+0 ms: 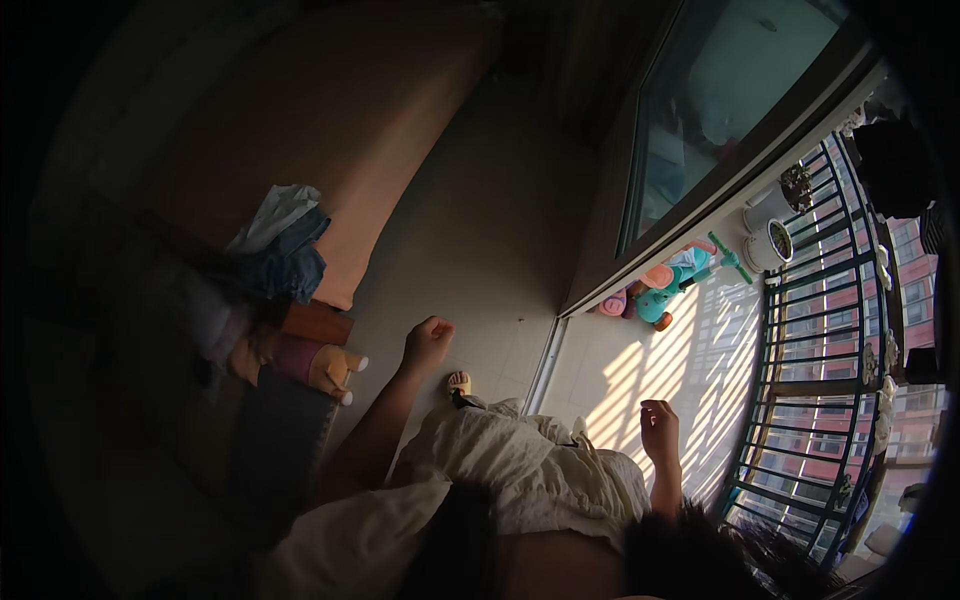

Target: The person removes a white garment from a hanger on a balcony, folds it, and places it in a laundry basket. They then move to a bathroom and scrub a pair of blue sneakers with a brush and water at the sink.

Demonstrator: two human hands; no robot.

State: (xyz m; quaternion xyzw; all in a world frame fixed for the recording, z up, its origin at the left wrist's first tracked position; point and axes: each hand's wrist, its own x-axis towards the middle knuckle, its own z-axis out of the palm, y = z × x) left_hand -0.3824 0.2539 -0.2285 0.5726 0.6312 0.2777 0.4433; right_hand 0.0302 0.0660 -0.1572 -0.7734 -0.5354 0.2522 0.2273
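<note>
My left hand [429, 345] is held out over the tiled floor [472, 247], its fingers curled into a loose fist with nothing seen in it. A plush toy [319, 364] in purple clothing lies to its left, apart from it, beside the end of a bed [330, 247] with an orange-pink cover. My right hand [660, 429], fingers curled and nothing visible in them, hangs over the sunlit balcony floor [622, 390]. Between my hands are light-coloured shorts [517, 450] that I wear. One slippered foot [459, 382] shows below my left hand.
A sliding door track [546, 360] crosses the floor between room and balcony. Beyond the glass door [720, 90] stand a turquoise child's scooter [660, 296] and potted plants [769, 244]. Dark green railings [814, 345] border the balcony. Crumpled clothes [285, 247] lie on the bed.
</note>
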